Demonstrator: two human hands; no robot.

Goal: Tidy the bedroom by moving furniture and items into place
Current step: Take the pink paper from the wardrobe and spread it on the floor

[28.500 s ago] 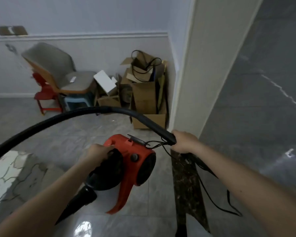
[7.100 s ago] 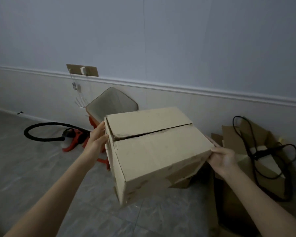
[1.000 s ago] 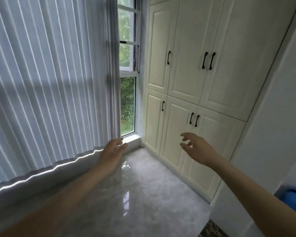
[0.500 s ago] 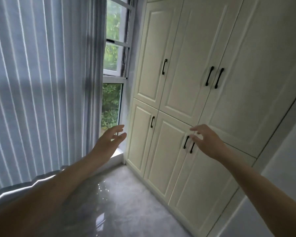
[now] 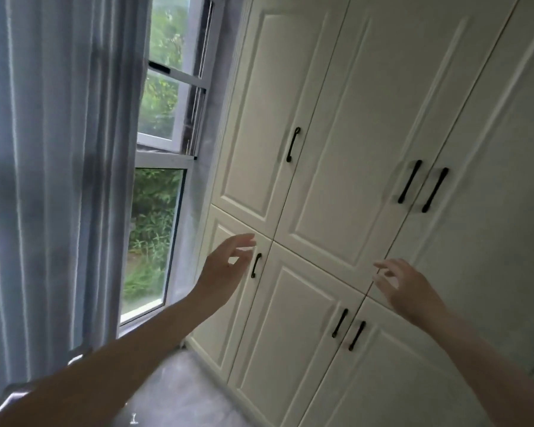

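Both raised nearer: left hand (image 5: 225, 266), right hand (image 5: 404, 288), fingers loose, empty, before wardrobe (image 5: 367, 118).

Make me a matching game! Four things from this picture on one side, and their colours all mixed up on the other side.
Things:
1. curtain
2. cupboard doors
3. door handles
4. plants outside the window

Colours:
a. black
b. green
c. grey-blue
d. cream-white

Pairs: 1-c, 2-d, 3-a, 4-b
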